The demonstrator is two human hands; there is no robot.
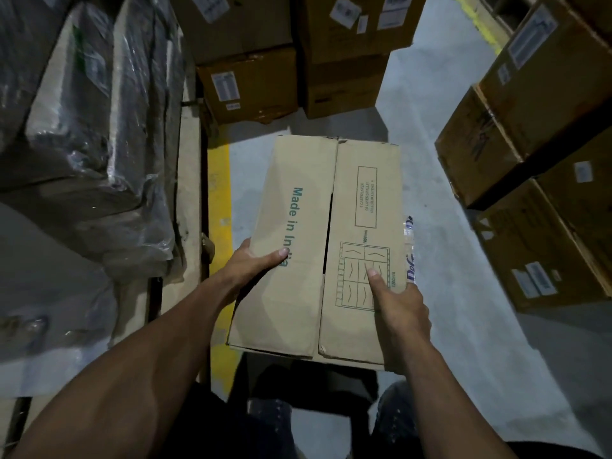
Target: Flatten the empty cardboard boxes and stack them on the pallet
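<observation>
Light brown cardboard box (328,246) held up in mid-frame above a grey floor (440,246), still in box shape, its upturned face made of two flaps meeting along a centre seam that gapes slightly; green lettering "Made in India" running along the left flap; a printed text panel and a stacking diagram on the right flap; a strip of clear tape with blue print along the right edge; left hand (255,263) clamped on the box's left side, thumb lying across the top over the green lettering, fingers hidden beneath; right hand (397,309) gripping the near right corner, thumb pressed flat on the stacking diagram, remaining fingers wrapped round the side out of sight; bare forearms reaching in from the bottom of the frame; dark trousers and speckled shoes below the box; yellow floor line (219,207) running just left of the box; further left, a pale wooden pallet edge (190,180) bearing bundles in shiny plastic wrap (92,134); beyond the box, stacked brown cartons (251,84) with white labels; more labelled cartons (543,134) stacked along the right side; another yellow line at the top right, near those cartons
</observation>
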